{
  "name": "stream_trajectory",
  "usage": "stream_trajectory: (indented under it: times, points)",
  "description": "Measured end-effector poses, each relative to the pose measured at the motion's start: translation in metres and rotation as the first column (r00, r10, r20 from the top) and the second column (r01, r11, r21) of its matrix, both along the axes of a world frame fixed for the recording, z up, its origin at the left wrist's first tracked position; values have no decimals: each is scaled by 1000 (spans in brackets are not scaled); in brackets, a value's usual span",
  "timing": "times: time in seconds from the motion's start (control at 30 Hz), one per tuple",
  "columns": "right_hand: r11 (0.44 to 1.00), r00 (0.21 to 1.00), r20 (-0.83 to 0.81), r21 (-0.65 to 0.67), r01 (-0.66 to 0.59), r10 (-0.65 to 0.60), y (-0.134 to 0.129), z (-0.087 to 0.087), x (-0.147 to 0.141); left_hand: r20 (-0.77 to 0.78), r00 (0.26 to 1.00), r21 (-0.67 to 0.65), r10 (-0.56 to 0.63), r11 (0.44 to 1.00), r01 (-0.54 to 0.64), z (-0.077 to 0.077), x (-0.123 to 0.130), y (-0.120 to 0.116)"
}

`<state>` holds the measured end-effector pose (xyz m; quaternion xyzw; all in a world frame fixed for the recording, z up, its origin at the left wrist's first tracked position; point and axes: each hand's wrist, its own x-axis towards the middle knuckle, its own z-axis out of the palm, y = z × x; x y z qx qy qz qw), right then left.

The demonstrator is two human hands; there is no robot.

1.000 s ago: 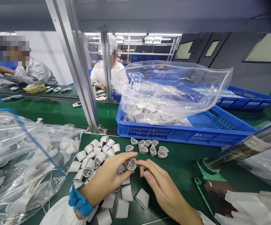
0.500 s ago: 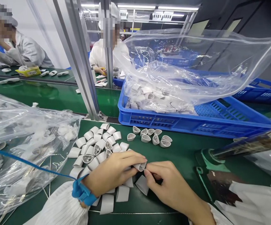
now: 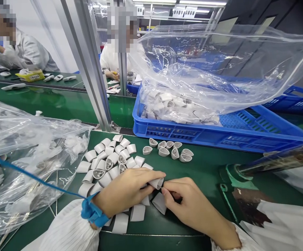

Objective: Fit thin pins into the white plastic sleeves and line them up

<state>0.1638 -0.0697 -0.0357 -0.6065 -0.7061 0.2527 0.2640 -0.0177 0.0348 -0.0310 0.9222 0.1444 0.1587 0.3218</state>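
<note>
My left hand (image 3: 132,188) is closed around a small white hollow plastic shell (image 3: 155,182), its open end turned toward my right hand. The fingers of my right hand (image 3: 186,198) are pinched at that opening. A thin pale piece (image 3: 161,188) shows at the fingertips; most of it is hidden, and its kind is too small to tell. Below the hands another white shell (image 3: 159,203) lies on the green bench. Many more loose shells (image 3: 104,164) are heaped beside and beyond my left hand. Several shells (image 3: 164,152) stand with their openings up past my hands.
A blue crate (image 3: 193,134) with a clear bag (image 3: 183,101) of shells stands behind. To the left lies another plastic bag (image 3: 36,139), near thin metal rods (image 3: 12,223). A metal post (image 3: 88,69) and a green tool base (image 3: 232,195) flank the work. Co-workers sit across the bench.
The view has shifted slightly. Both hands stay at nearly the same place, with the shell still in my left hand and my right fingertips at its opening.
</note>
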Motion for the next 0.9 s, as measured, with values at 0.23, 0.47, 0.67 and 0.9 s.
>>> stream_trajectory:
  times: [0.23, 0.47, 0.67, 0.9]
  points:
    - [1000, 1000, -9, -7, 12, -12, 0, -4, -6, -82, 996, 10, -35, 999, 36, 3, -3, -4]
    - [965, 988, 11, 215, 149, -155, 1, -8, 3, -35, 999, -169, 29, 985, -34, 2, -1, -1]
    - [982, 1000, 1, 187, -11, 11, -6, 7, 13, 110, 992, -272, 68, 961, -36, 5, 2, -4]
    - [972, 977, 155, 207, 113, -146, -6, 8, 34, 61, 984, 48, 166, 984, -169, 9, 0, 1]
